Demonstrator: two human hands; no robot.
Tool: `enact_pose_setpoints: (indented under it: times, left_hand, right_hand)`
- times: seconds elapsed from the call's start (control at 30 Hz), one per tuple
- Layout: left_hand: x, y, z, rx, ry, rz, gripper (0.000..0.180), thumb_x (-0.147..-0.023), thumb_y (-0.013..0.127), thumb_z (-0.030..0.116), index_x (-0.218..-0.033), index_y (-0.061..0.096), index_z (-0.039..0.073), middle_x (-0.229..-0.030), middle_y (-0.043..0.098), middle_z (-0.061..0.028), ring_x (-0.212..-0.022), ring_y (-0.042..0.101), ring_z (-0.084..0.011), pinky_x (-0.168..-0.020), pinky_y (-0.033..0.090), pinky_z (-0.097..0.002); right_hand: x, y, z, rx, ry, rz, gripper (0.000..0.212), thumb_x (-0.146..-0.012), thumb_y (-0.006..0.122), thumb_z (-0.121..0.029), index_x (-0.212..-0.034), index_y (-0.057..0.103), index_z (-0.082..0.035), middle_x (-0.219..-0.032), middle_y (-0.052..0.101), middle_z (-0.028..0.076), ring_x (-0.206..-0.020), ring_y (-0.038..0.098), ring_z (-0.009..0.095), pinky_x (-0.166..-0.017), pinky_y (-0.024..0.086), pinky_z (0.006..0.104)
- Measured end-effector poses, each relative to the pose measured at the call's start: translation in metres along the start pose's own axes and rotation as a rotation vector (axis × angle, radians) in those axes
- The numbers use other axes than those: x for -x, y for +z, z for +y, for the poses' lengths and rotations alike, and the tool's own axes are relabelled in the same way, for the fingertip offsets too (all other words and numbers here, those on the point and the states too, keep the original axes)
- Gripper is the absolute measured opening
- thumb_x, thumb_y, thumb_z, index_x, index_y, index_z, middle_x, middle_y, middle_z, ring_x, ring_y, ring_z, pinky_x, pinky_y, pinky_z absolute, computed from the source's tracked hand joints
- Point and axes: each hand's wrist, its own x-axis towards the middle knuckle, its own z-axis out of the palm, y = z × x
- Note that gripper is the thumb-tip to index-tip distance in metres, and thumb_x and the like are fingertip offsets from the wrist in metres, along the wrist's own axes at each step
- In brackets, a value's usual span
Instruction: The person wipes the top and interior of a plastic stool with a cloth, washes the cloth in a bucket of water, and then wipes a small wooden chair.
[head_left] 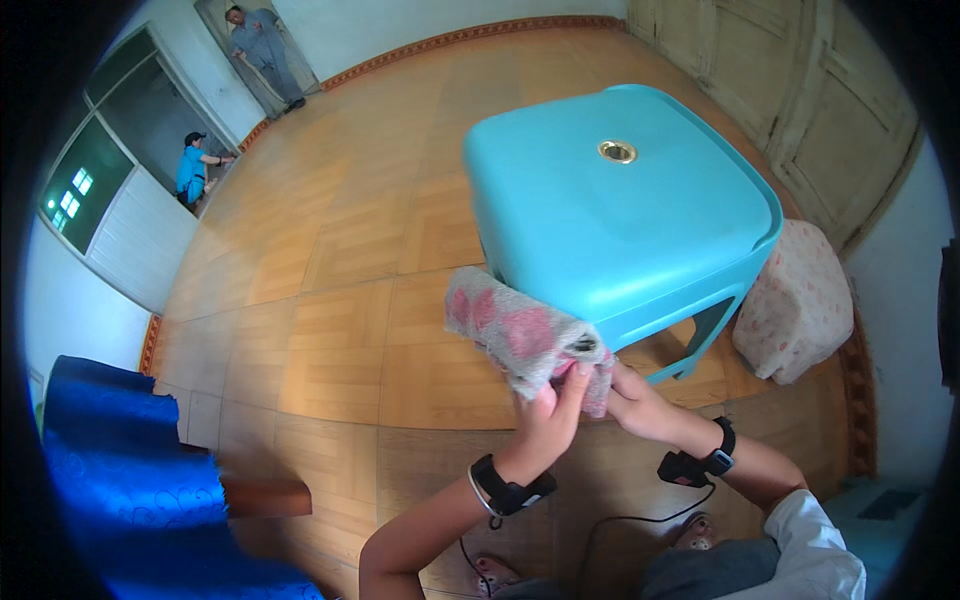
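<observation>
1. Grey cloth [512, 325] with pink patches, loosely rolled or folded into a thick bundle, is held up in both hands in front of the near corner of the blue stool [600, 215]. Whether it touches the stool cannot be told from this angle.
2. Left hand [546, 418]: closed on the near end of the bundle, thumb pressed up against the fold.
3. Right hand [638, 404]: gripping the right-hand edge of the cloth, its fingertips hidden behind.
4. Handling: it should be light, soft and floppy, with a fuzzy face that looks unlikely to slip. Nothing about it seems fragile. Whether it is damp, and so heavier, does not show.
5. Hold: the layered near end seems the surest place, pinching all the layers together; gripping one layer could let the bundle open. The far end juts out unsupported and may sag.
</observation>
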Motion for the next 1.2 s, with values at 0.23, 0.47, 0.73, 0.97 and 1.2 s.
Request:
enact_pose_setpoints:
  times: [0.23,0.47,0.73,0.97,1.2]
  left_hand:
    - [0.035,-0.006,-0.045,-0.111,-0.155,0.098,0.052,-0.092,0.048,0.018,-0.129,0.02,-0.007,-0.127,0.03,-0.0267,-0.119,0.032,-0.0377,-0.101,0.022,-0.0472]
    - [0.028,-0.01,-0.048,-0.175,-0.1,0.043,0.057,-0.092,0.048,0.021,-0.13,0.016,-0.007,-0.126,0.03,-0.0278,-0.117,0.033,-0.0395,-0.1,0.022,-0.0487]
    - [-0.001,-0.017,-0.024,-0.147,-0.043,0.014,0.057,-0.093,0.047,0.021,-0.131,0.014,-0.006,-0.125,0.032,-0.0261,-0.112,0.038,-0.0369,-0.096,0.029,-0.0465]
    - [-0.019,-0.018,-0.01,-0.124,0.014,0.038,0.064,-0.096,0.039,0.024,-0.138,0.0,-0.005,-0.139,0.018,-0.0251,-0.128,0.026,-0.0349,-0.105,0.021,-0.0435]
    - [-0.044,-0.016,0.014,-0.077,0.087,0.098,0.062,-0.098,0.031,0.031,-0.141,0.002,-0.003,-0.145,0.012,-0.0203,-0.133,0.019,-0.0308,-0.108,0.016,-0.0409]
  right_hand:
    - [-0.005,0.0,0.0,-0.038,-0.012,-0.086,0.031,-0.097,0.04,-0.018,-0.123,0.037,-0.002,-0.102,0.051,0.006,-0.092,0.047,0.013,-0.083,0.042,0.0305]
    - [-0.004,-0.002,0.002,0.059,-0.087,-0.041,0.046,-0.098,0.039,-0.033,-0.125,0.033,0.003,-0.105,0.05,0.009,-0.096,0.047,0.016,-0.085,0.04,0.0318]
    - [-0.004,-0.005,0.001,0.1,-0.057,-0.092,0.058,-0.098,0.038,-0.036,-0.137,0.022,0.004,-0.123,0.046,0.016,-0.111,0.046,0.021,-0.095,0.037,0.0345]
    - [-0.005,-0.005,0.004,0.108,-0.079,-0.096,0.057,-0.098,0.036,-0.037,-0.136,0.024,0.003,-0.121,0.047,0.018,-0.11,0.047,0.023,-0.093,0.037,0.0344]
    - [-0.003,-0.005,-0.003,0.182,-0.071,-0.091,0.053,-0.097,0.036,-0.038,-0.133,0.029,0.001,-0.108,0.052,0.016,-0.095,0.051,0.022,-0.085,0.041,0.0355]
